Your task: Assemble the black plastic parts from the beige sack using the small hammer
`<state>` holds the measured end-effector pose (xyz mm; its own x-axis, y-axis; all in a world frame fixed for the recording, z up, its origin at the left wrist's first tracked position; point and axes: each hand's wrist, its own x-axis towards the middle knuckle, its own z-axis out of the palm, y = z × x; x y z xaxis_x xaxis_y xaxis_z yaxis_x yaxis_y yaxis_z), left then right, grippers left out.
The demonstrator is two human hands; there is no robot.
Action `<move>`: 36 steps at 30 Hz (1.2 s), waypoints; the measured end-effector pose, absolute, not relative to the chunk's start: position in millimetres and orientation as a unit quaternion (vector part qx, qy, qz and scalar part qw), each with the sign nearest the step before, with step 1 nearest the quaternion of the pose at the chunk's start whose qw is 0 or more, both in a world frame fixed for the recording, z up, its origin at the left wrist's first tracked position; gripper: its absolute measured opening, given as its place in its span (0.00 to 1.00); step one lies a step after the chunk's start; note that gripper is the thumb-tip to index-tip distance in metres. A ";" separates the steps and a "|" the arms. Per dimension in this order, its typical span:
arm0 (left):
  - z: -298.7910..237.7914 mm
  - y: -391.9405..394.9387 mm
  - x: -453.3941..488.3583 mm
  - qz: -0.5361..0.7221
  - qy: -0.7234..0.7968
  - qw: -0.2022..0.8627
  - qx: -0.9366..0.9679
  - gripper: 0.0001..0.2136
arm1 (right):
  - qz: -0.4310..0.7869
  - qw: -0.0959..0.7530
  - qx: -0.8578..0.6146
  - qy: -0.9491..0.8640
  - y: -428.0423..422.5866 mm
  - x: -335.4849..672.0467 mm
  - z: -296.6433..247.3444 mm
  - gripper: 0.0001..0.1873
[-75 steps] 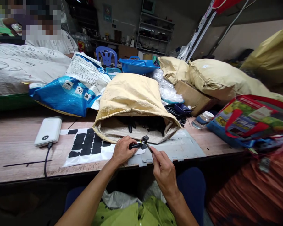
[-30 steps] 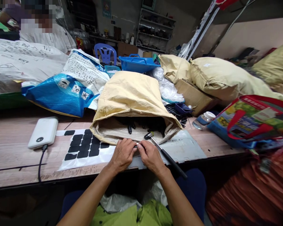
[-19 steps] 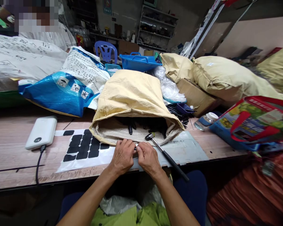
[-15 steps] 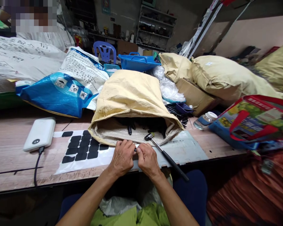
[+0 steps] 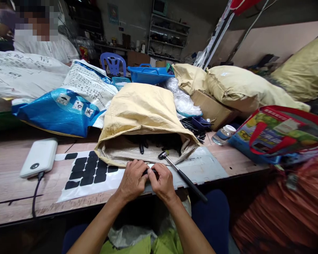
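My left hand and my right hand meet at the front edge of the wooden table, fingers curled round a small black part that is mostly hidden between them. Just right of my right hand a small hammer lies on a grey sheet, its head toward the open tan sack. Black parts fill the sack's mouth. Left of my left hand lies a white sheet of black pads.
A white power bank with a cable sits at the left. Blue-and-white bags, tan sacks, a cardboard box, a plastic bottle and a red-handled bag crowd the table. Another person sits at the far left.
My right hand put the hammer down on the grey sheet and joined my left hand on the small black part. Both hands have stayed together at the table edge since.
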<state>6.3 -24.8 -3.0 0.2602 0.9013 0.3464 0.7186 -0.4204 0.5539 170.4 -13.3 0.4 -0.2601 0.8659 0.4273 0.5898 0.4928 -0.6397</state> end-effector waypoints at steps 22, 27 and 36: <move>7.5 -35.1 8.7 0.327 0.469 0.097 0.815 0.10 | 0.109 0.440 -0.424 -0.784 -35.6 180.2 0.7 0.16; 10.9 -38.8 4.8 0.375 0.412 0.160 0.815 0.31 | 0.121 0.472 -0.401 -0.776 -86.7 205.4 -12.3 0.08; -5.7 -28.3 7.8 0.400 0.531 0.139 0.734 0.17 | 0.234 0.162 -0.466 -0.838 -125.2 214.2 -87.2 0.06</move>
